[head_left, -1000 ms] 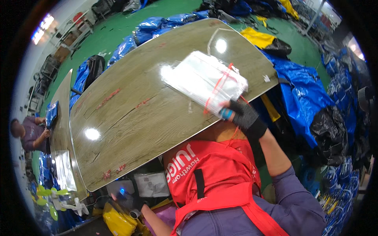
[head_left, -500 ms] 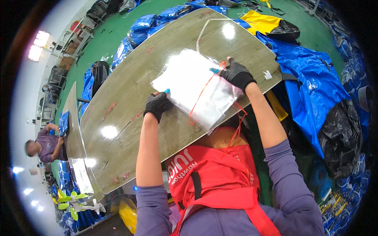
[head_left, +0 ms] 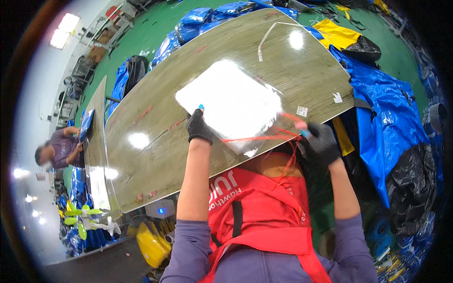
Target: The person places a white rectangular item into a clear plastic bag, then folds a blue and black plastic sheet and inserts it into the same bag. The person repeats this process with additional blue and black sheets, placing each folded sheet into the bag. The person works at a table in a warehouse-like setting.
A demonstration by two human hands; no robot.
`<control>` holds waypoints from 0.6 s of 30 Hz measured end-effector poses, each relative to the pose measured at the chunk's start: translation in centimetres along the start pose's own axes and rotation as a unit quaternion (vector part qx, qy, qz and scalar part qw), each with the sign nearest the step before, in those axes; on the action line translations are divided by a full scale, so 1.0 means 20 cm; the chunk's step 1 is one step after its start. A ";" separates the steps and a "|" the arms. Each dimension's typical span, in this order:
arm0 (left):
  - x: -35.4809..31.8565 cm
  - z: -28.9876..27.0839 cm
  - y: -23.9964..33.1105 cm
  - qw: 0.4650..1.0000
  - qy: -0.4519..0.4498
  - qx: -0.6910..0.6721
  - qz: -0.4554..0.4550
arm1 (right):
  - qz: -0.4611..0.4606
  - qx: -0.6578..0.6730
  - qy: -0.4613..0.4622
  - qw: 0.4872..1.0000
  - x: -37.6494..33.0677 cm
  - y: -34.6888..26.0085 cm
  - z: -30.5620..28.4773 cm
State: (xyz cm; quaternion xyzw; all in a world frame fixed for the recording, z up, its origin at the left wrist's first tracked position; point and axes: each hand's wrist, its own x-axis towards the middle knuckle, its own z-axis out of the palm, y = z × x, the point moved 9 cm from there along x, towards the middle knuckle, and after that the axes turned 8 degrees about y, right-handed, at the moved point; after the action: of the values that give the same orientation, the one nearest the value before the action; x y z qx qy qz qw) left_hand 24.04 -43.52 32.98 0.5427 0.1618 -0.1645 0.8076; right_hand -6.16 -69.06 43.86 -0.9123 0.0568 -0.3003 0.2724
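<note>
Left hand (head_left: 200, 126) at a shiny pile of clear plastic bags (head_left: 231, 101) on the counter (head_left: 155, 162), right hand (head_left: 321, 142) on red string (head_left: 264, 138).
The left hand is nearer, touching the pile's edge; I can't tell if its fingers grip. The pile sits at two o'clock from it, long way running ten to four. The string goes toward three o'clock, where the right fingers pinch it, the pile at ten o'clock from them.

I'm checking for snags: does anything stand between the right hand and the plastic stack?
Only the red string shows there: its strands stretch from the right hand to the near right part of the plastic stack. No other thing is visible between them.
</note>
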 end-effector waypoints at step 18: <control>-1.18 -0.44 -0.39 0.495 -0.080 -0.758 -0.418 | -0.103 -0.008 -0.297 0.949 0.38 -0.73 0.67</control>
State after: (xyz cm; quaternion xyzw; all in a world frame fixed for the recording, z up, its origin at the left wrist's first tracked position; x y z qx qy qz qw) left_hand -1.15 -35.93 33.73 -0.4244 0.3673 -0.3396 0.7547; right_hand 6.88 -52.51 46.51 -0.9632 -0.1188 -0.0421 0.2376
